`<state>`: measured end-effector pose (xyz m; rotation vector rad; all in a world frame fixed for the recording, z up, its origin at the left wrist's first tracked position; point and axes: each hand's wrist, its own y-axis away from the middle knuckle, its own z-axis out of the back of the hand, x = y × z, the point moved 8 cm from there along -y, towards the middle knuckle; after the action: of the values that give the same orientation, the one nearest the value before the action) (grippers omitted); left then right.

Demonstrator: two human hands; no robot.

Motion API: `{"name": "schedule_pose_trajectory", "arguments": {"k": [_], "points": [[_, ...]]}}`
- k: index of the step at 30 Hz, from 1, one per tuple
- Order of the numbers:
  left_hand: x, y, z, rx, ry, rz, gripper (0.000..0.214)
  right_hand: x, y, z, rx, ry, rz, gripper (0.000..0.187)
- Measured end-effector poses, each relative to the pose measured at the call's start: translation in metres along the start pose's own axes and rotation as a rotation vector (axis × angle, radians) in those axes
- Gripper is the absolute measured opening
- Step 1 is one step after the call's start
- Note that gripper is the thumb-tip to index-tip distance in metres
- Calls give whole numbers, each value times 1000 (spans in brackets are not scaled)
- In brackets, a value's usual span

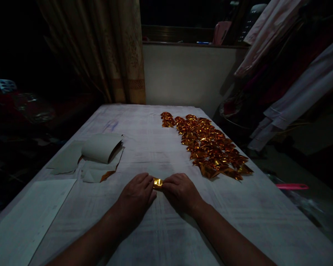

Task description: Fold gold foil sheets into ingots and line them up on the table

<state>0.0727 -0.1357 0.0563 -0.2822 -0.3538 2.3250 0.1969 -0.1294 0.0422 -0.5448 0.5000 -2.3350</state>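
Observation:
A small piece of shiny gold foil paper (158,183) shows in the gap between my two hands, low over the middle of the table. My left hand (138,188) is closed on its left end, and my right hand (181,190) pinches the right end. The fingers cover most of the piece, so its full shape is hidden. To the right lies a spread of folded gold foil pieces (204,138), crowded together. Pale sheets with gold undersides (100,149) lie at the left, one of them curling up.
A plaid cloth covers the table (152,147). One large white sheet (33,214) lies at its left edge. Beyond stand a patterned curtain (122,55) and a pale wall (183,74). Clothes (302,88) hang at the right, above a pink handle (292,186).

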Motion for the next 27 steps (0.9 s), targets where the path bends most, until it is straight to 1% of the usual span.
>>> {"name": "schedule_pose_trajectory", "arguments": {"k": [1, 4, 7, 11, 15, 21, 27], "points": [[-2, 4, 0, -8, 21, 9, 25, 2, 1, 1, -4, -24, 6, 13], [-5, 15, -1, 22, 93, 28, 41, 2, 4, 5, -14, -99, -2, 14], [-4, 21, -4, 41, 130, 33, 47, -5, 6, 7, 22, -149, -39, 13], [-1, 22, -8, 51, 131, 55, 45, -12, 7, 9, 31, -161, -88, 11], [-4, 19, -9, 50, 140, 49, 41, -19, 6, 6, 34, -170, -211, 8], [-8, 17, -5, 56, 123, 21, 44, -23, 5, 1, 29, -168, -346, 14], [-9, 20, -6, 59, 101, 14, 50, -24, 2, 0, 35, -149, -411, 15]]}}
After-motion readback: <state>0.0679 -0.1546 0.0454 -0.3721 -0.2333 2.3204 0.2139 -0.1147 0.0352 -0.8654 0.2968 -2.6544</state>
